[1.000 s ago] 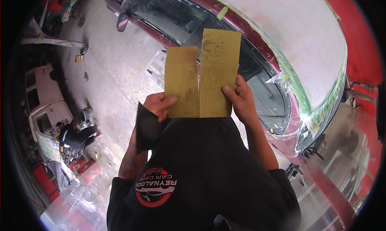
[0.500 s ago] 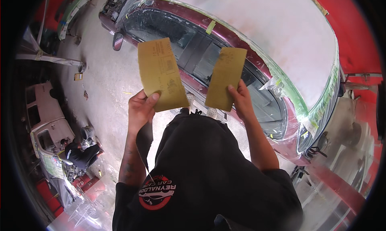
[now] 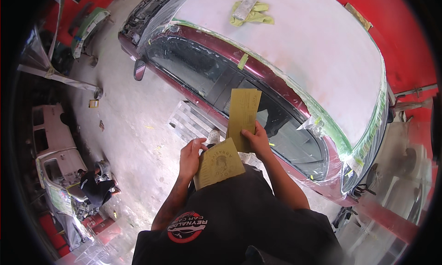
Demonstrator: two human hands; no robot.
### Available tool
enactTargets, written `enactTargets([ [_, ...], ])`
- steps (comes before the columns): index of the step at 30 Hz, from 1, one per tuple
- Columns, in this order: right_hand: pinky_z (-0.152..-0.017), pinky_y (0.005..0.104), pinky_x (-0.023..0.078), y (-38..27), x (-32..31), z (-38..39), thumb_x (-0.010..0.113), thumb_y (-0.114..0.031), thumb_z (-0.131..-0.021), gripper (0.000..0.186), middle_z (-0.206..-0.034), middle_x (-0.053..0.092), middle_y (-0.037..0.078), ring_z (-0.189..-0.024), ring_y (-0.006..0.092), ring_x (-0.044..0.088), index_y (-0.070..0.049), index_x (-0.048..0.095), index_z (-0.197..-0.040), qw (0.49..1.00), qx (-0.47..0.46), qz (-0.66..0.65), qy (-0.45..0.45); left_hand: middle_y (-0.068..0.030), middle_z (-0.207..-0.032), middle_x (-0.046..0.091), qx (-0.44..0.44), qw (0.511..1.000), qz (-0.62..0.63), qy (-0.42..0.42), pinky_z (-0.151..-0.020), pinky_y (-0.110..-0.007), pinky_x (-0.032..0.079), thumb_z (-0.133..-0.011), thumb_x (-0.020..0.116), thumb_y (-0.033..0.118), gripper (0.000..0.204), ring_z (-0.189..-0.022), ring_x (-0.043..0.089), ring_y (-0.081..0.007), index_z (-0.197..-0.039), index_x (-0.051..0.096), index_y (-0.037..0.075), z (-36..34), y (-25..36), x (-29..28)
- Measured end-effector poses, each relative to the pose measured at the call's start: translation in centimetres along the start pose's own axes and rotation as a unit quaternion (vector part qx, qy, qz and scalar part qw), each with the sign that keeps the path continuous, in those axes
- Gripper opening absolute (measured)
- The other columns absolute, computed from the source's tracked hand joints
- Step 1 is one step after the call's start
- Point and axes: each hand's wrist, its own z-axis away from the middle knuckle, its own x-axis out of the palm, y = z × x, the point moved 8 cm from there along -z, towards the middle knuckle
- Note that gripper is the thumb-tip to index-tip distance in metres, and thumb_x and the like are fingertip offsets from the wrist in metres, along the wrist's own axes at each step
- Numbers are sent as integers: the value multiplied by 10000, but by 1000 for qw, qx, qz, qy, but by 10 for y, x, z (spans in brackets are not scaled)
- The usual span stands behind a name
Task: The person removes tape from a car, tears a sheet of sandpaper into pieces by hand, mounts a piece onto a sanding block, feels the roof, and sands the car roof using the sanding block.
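My left hand (image 3: 192,155) is closed on a yellow-brown sandpaper sheet (image 3: 218,166) with a printed back, held low and tilted in front of my dark shirt. My right hand (image 3: 258,140) grips another yellow-brown strip of sandpaper (image 3: 242,113), upright and higher, in front of the car's side windows. The maroon car (image 3: 206,107) stands just beyond both hands, its pale primed roof (image 3: 313,57) edged with green masking tape. On that roof lies a crumpled yellow-green cloth (image 3: 258,17) with a pale block on it.
A slatted platform (image 3: 184,117) stands beside the car by my feet. At lower left another person (image 3: 96,189) in dark clothes crouches at a pale stripped vehicle body (image 3: 48,131). A taped part (image 3: 85,32) stands at upper left near a metal stand (image 3: 60,73); red walls (image 3: 405,44) surround the bay.
The two sheets, raised side by side earlier, are now staggered: the left one has dropped and tilted toward my body. The dark sheet that hung by my left hand has gone out of sight.
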Motion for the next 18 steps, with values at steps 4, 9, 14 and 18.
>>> enactTargets([
  [4,-875,314,474,-12,18,-40,585,-66,-858,348,-1057,654,102,-956,169,624,11,564,-1197,989,5,146,-33,-92,-1011,685,57,992,86,-71,-875,-290,467,-1006,482,255,358,-950,613,-141,-1134,631,-44,9,-9,-43],
  [9,-894,368,477,-133,93,-163,542,7,-811,483,-1062,628,243,-1005,363,625,10,503,-1293,910,-191,369,-1,-131,-1011,683,-24,973,205,-104,-818,-272,494,-922,557,13,211,-906,634,-130,-1127,542,-35,-50,-25,-133],
  [14,-795,457,537,-263,180,-314,601,3,-795,492,-1038,555,198,-954,365,604,16,491,-1274,694,-339,619,143,-164,-1018,672,-3,933,361,-20,-820,-309,513,-931,524,-5,219,-908,658,-189,-1144,479,-23,-137,-12,-217],
  [18,-737,416,555,-274,221,-426,616,-63,-818,405,-1076,555,169,-936,308,604,44,522,-1197,572,-298,739,195,-161,-1054,659,20,928,370,-17,-826,-315,517,-936,524,1,265,-943,654,-187,-1194,469,-31,-200,4,-244],
])
